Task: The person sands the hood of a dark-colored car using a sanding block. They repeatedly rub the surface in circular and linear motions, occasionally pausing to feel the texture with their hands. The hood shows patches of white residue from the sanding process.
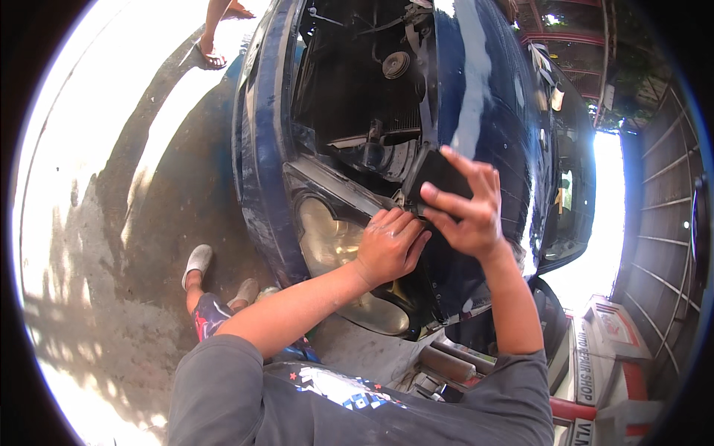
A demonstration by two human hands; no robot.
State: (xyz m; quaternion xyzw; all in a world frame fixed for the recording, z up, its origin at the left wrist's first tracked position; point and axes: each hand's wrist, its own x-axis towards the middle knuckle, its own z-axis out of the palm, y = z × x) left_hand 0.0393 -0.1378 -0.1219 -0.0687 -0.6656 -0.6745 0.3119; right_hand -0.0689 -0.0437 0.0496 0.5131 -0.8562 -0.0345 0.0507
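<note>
In front of me is a dark blue car (260, 171) with an uncovered front end. My left hand (393, 241) is closed at the inner upper corner of a cloudy headlight (323, 230); whatever its curled fingers grip is hidden. Just to its right, my right hand (476, 212) holds a black flat piece (440, 177), fingers spread across its right side. The piece stands tilted at the edge of the open engine bay (349, 89), above the headlight corner. Its exact kind does not show.
Inside the bay sits a round horn-like part (396, 65). A person's leg with a light clog (198, 260) is by the bumper at left; another person's foot (213, 59) stands farther off. Cylindrical objects (446, 364) lie below the car's corner. At right stands a corrugated wall (658, 201).
</note>
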